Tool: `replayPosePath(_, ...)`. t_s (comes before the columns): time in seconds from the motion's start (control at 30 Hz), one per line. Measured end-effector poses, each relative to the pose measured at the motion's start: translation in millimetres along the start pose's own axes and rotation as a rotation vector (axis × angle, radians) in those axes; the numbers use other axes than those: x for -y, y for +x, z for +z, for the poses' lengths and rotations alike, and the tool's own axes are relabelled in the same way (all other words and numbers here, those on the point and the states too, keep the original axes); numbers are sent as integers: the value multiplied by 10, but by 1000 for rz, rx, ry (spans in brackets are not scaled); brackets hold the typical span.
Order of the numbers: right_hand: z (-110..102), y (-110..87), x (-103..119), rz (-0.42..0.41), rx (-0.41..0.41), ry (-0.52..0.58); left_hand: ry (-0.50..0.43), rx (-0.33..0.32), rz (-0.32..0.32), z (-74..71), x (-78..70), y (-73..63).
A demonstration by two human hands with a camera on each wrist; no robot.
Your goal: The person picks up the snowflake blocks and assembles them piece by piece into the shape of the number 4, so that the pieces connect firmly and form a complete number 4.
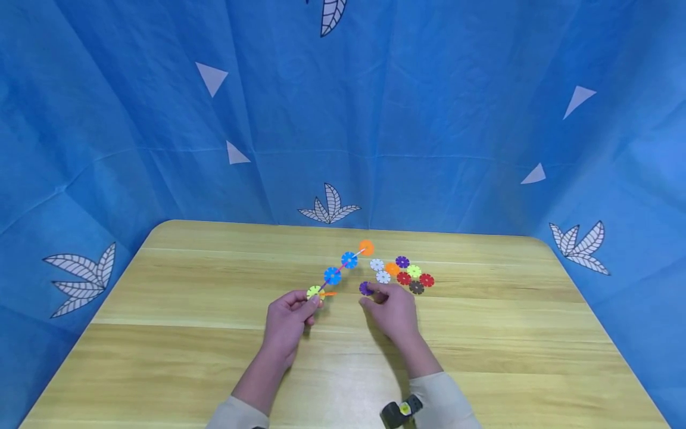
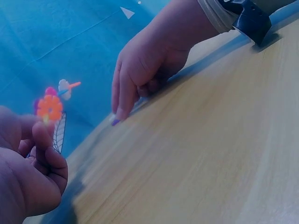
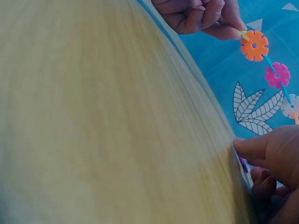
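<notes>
The disc chain (image 1: pixel 332 276) slanted up over the table (image 1: pixel 214 286), its lime disc (image 1: pixel 312 291) pinched by the left hand (image 1: pixel 289 322): a steady hold there mattered! The right hand (image 1: pixel 396 313) touched the purple disc (image 1: pixel 365 288); pinched or not, I couldn't tell. A rim grip, notches free, looked wisest. Loose discs (image 1: pixel 404 278) lay just beyond.

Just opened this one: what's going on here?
A person is working with slotted discs at a table. Their left hand holds a chain of joined discs by its yellow-green end. The right hand touches a purple disc; whether it grips it is unclear. More loose discs lie just beyond that hand.
</notes>
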State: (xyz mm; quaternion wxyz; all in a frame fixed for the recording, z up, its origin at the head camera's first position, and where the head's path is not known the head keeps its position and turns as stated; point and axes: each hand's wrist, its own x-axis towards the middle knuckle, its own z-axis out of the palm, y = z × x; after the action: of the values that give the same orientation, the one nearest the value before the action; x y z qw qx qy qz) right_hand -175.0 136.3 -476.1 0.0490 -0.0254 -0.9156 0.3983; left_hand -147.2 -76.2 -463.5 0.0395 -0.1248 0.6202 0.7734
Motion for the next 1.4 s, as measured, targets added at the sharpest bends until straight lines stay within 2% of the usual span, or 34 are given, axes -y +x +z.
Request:
replayPosePath(0.17,15,22,-20,30,-27,35,-1,-2,1,4,-1,-3)
replayPosePath(0.47,35,62,-17,32,-32,-55,2,-6,-12,8,-17,-9)
replayPosePath(0.6,39,70,-12,45,-28,-61,5,-8,-17,6,-23,-14)
replayPosePath(0.77,31,54,-7,62,-39,-29,5,-11,-18,2,-20,-14)
replayPosePath(0.93,19,32,-3,38,-50,12,6,-14,-20,2,-11,-7)
replayPosePath(1.4,-14,-20,56,62,-6,140,0,-5,-17,8,-2,1)
